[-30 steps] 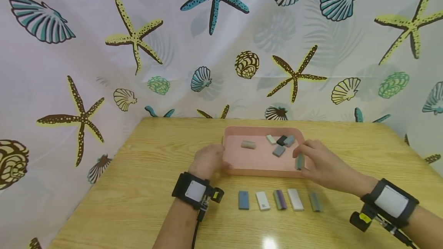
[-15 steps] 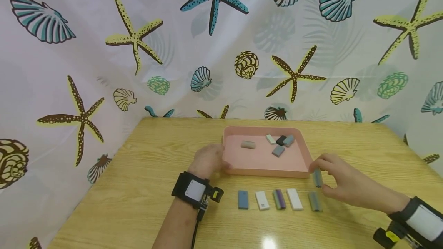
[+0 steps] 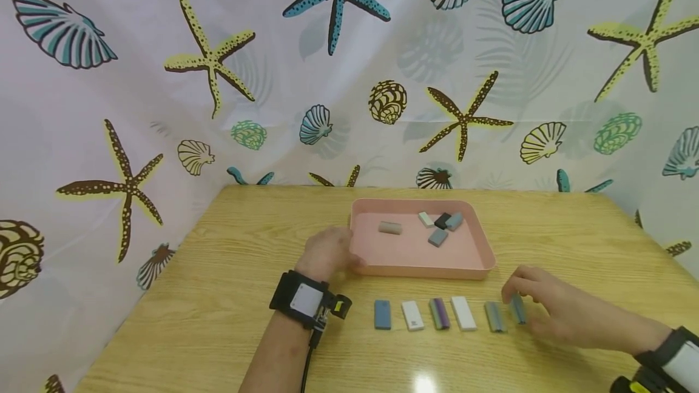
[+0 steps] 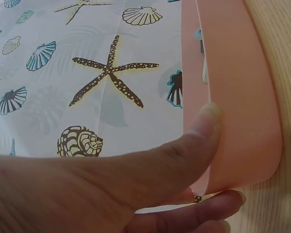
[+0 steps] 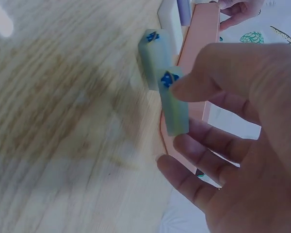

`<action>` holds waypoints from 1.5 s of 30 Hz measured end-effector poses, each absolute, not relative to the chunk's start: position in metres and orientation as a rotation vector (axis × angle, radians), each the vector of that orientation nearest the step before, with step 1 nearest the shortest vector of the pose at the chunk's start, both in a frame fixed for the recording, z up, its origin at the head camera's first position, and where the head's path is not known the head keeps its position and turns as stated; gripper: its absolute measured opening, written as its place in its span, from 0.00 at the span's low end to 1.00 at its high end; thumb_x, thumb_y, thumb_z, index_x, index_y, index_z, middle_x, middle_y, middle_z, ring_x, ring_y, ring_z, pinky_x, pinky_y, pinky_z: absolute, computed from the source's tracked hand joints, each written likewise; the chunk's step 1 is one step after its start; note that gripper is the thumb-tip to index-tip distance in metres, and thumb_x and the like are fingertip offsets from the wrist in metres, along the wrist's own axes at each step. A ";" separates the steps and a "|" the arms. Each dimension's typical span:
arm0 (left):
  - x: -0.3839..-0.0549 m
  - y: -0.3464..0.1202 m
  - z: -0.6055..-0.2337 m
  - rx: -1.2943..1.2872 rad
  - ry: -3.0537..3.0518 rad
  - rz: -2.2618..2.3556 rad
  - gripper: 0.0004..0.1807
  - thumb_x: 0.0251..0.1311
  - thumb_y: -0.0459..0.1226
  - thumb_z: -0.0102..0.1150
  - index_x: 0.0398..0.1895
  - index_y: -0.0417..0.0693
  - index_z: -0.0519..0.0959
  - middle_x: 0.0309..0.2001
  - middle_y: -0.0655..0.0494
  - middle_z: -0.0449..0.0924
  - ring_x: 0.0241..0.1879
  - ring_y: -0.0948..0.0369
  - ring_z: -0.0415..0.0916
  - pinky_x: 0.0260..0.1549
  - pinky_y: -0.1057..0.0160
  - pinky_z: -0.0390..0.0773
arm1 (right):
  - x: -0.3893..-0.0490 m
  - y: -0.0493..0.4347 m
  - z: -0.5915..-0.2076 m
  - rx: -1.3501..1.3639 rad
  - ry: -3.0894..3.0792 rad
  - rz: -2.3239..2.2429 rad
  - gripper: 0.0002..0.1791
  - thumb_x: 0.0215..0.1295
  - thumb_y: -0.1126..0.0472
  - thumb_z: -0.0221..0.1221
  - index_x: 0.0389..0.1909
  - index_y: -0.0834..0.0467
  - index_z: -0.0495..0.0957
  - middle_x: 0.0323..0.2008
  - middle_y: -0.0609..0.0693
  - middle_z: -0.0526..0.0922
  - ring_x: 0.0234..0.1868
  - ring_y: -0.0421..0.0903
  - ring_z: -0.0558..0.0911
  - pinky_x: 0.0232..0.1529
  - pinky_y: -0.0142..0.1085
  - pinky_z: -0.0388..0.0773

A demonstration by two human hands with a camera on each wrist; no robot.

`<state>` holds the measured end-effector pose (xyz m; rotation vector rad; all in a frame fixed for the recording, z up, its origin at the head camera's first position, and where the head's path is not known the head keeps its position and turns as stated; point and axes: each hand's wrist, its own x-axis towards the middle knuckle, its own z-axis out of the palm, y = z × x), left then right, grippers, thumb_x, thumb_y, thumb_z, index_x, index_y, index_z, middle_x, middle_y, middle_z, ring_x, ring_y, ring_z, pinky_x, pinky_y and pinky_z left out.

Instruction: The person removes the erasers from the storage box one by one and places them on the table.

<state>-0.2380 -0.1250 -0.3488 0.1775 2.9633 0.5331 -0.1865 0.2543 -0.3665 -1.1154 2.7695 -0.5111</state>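
My left hand (image 3: 326, 253) holds the left end of a shallow pink tray (image 3: 415, 272); in the left wrist view its thumb lies on the tray's rim (image 4: 242, 97). At the right end of a row on the table, my right hand (image 3: 568, 308) pinches a pale green-blue eraser (image 3: 518, 309) between thumb and fingers. In the right wrist view this eraser (image 5: 175, 114) has a small blue mark at its end and stands close beside a similar eraser (image 5: 153, 58). Whether the held one rests on the wood cannot be told.
Left of the similar eraser lie a white eraser (image 3: 463, 313), a purple-and-green striped one (image 3: 439, 313), a smaller white one (image 3: 412, 315) and a blue one (image 3: 382, 315). Inside the tray are several more, including a beige piece (image 3: 390, 228) and a grey one (image 3: 438, 237).
My right hand has brought the green-blue eraser out over the tray's right front corner, toward me and rightward, to the end of the row. My left hand has stayed on the tray.
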 end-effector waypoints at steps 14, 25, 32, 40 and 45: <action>-0.238 -0.124 -0.350 0.186 2.963 0.526 0.21 0.45 0.46 0.70 0.38 0.44 0.75 0.28 0.55 0.73 0.28 0.58 0.68 0.26 0.61 0.68 | -0.191 0.261 -0.381 -1.141 2.684 -0.466 0.30 0.39 0.72 0.58 0.43 0.42 0.65 0.40 0.42 0.65 0.39 0.40 0.66 0.37 0.34 0.70; -0.238 -0.125 -0.351 0.187 2.968 0.538 0.21 0.44 0.45 0.70 0.38 0.44 0.76 0.27 0.56 0.74 0.27 0.59 0.68 0.25 0.61 0.68 | -0.199 0.251 -0.365 -1.014 2.589 -0.395 0.28 0.45 0.68 0.59 0.47 0.43 0.66 0.43 0.43 0.68 0.42 0.42 0.69 0.41 0.41 0.73; -0.237 -0.124 -0.350 0.194 2.986 0.505 0.21 0.44 0.46 0.70 0.37 0.44 0.76 0.27 0.56 0.73 0.27 0.59 0.68 0.25 0.62 0.68 | -0.211 0.239 -0.350 -1.140 2.602 -0.444 0.15 0.55 0.63 0.61 0.43 0.48 0.71 0.41 0.44 0.72 0.39 0.42 0.73 0.36 0.40 0.75; -0.237 -0.124 -0.349 0.186 2.982 0.494 0.20 0.45 0.46 0.70 0.36 0.44 0.75 0.26 0.55 0.74 0.26 0.59 0.68 0.23 0.62 0.67 | -0.232 0.215 -0.338 -1.224 2.785 -0.453 0.08 0.55 0.64 0.60 0.33 0.51 0.73 0.29 0.40 0.74 0.29 0.36 0.71 0.29 0.35 0.73; -0.237 -0.124 -0.349 0.192 2.981 0.507 0.19 0.45 0.46 0.70 0.34 0.45 0.75 0.26 0.55 0.73 0.26 0.59 0.68 0.24 0.62 0.68 | -0.248 0.200 -0.340 -1.181 2.885 -0.487 0.06 0.56 0.65 0.60 0.29 0.53 0.73 0.24 0.40 0.72 0.24 0.36 0.69 0.24 0.32 0.70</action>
